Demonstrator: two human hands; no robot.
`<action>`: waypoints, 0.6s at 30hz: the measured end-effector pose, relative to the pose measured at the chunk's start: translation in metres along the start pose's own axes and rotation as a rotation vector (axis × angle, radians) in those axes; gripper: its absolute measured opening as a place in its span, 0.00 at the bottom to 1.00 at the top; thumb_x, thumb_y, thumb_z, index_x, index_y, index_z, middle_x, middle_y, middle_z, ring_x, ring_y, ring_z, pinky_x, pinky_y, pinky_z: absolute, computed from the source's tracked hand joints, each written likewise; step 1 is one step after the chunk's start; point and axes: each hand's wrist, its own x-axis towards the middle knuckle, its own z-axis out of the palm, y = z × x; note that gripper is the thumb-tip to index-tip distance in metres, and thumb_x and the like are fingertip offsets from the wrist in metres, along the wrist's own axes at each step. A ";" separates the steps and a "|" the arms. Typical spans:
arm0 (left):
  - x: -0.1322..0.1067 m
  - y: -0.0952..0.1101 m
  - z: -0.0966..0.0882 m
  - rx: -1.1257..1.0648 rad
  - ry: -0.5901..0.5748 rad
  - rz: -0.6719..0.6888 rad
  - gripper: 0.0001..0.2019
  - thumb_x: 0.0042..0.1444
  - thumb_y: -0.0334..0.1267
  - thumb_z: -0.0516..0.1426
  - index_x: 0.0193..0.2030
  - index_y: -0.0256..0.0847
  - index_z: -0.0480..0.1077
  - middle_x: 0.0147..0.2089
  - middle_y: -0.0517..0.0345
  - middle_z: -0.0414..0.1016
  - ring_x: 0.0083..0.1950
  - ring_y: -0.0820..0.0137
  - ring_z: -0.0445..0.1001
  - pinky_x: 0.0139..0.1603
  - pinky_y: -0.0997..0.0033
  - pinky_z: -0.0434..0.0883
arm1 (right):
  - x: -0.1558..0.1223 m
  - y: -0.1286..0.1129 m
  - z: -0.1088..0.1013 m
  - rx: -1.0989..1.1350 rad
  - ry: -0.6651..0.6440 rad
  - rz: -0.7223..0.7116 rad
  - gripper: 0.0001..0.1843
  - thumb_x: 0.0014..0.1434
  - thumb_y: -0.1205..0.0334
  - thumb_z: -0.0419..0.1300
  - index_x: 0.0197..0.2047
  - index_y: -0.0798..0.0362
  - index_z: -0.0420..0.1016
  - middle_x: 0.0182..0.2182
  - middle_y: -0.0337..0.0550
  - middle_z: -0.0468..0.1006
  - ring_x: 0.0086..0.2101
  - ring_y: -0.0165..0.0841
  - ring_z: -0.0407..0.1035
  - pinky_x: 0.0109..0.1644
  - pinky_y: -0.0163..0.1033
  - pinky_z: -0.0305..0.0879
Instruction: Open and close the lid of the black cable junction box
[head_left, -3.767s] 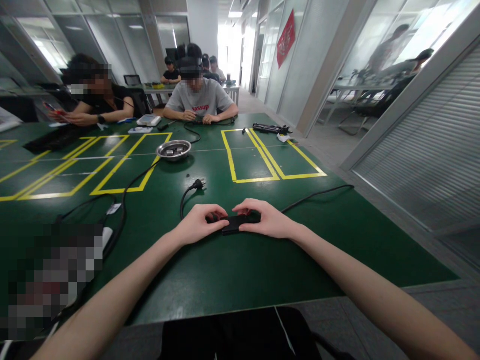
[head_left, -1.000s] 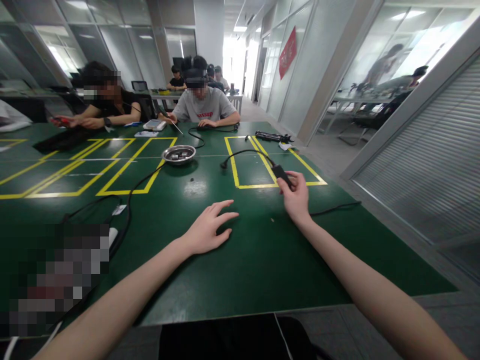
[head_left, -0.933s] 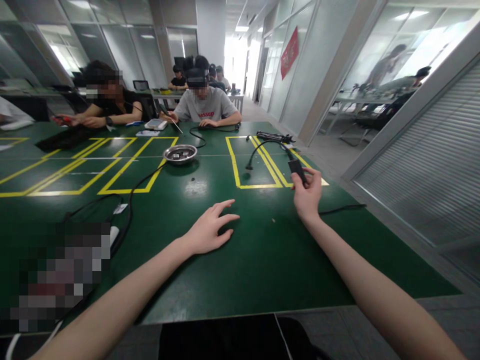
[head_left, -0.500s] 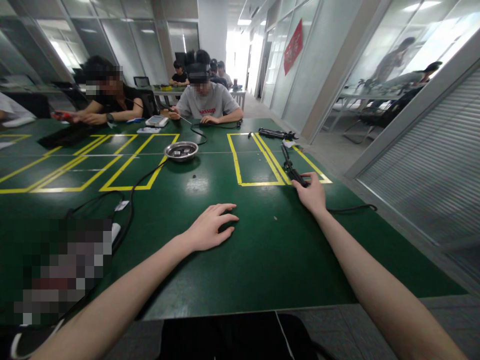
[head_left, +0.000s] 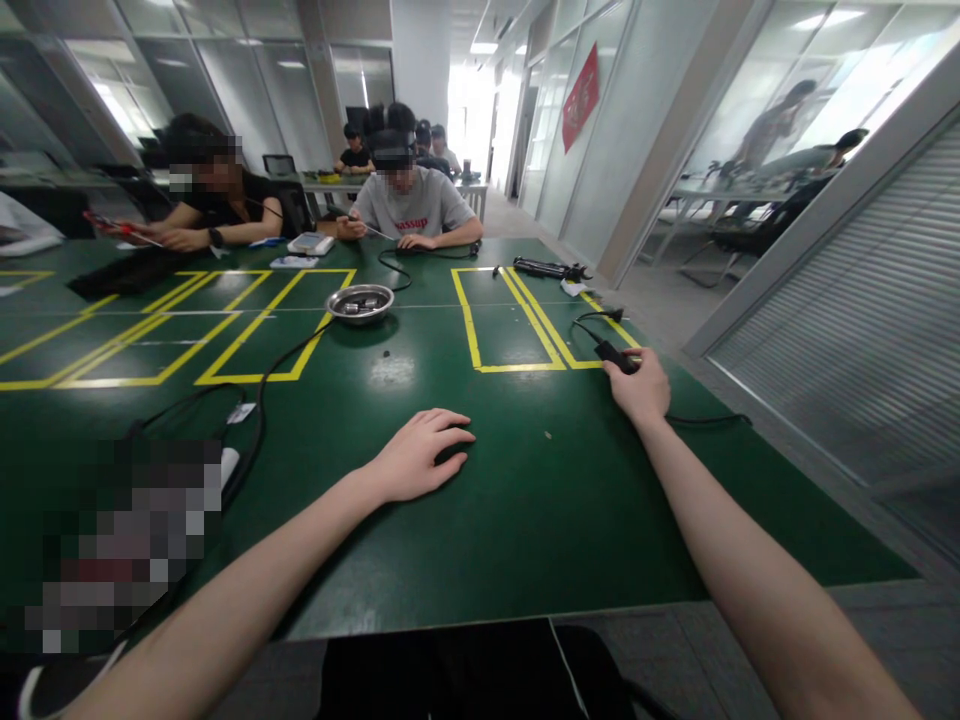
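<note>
My right hand (head_left: 643,387) grips a black power adapter (head_left: 615,357) by its near end, over the near edge of a yellow-taped rectangle on the right. A thin black cord curls from the adapter's far end to a small dark plug-like end (head_left: 615,315). Another black cable (head_left: 709,419) runs out to the right past my wrist. Flat on the green table (head_left: 510,520) lies my left hand (head_left: 424,455), fingers spread and nothing in them.
A steel bowl (head_left: 360,303) with small metal parts stands mid-table. Beyond the adapter lie a folded black tripod-like object (head_left: 551,268) and a white scrap (head_left: 574,288). A black cable (head_left: 264,400) crosses the left side near a blurred-out item (head_left: 127,540). Two people sit working across the table.
My right hand has moved a little to the right with the adapter. Its cord, stretched toward the far side before, now bends rightward. The left hand stays in place.
</note>
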 end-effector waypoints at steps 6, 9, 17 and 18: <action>0.000 0.000 0.000 0.004 0.002 0.006 0.12 0.66 0.36 0.57 0.54 0.42 0.76 0.61 0.47 0.76 0.65 0.59 0.71 0.67 0.50 0.68 | -0.001 -0.007 -0.006 0.024 0.079 0.103 0.22 0.51 0.52 0.65 0.49 0.49 0.75 0.41 0.50 0.80 0.41 0.47 0.74 0.50 0.52 0.69; 0.000 0.001 0.000 0.003 -0.002 -0.001 0.12 0.66 0.36 0.57 0.54 0.44 0.76 0.62 0.48 0.76 0.64 0.59 0.72 0.67 0.50 0.68 | 0.001 -0.003 -0.002 -0.032 -0.040 0.087 0.19 0.47 0.55 0.67 0.44 0.47 0.79 0.39 0.49 0.80 0.40 0.47 0.74 0.49 0.51 0.70; 0.001 0.001 0.001 -0.001 0.000 -0.008 0.12 0.66 0.36 0.57 0.54 0.45 0.76 0.62 0.49 0.75 0.64 0.59 0.72 0.67 0.50 0.68 | 0.011 0.012 0.008 0.061 0.032 0.085 0.17 0.49 0.51 0.65 0.41 0.49 0.79 0.37 0.49 0.82 0.38 0.45 0.75 0.46 0.49 0.71; 0.001 0.001 0.001 0.000 0.000 -0.008 0.12 0.66 0.36 0.57 0.54 0.45 0.76 0.62 0.49 0.75 0.64 0.59 0.72 0.67 0.50 0.68 | 0.011 0.012 0.008 0.070 0.030 0.096 0.17 0.49 0.51 0.65 0.41 0.49 0.78 0.37 0.48 0.82 0.38 0.45 0.75 0.46 0.50 0.71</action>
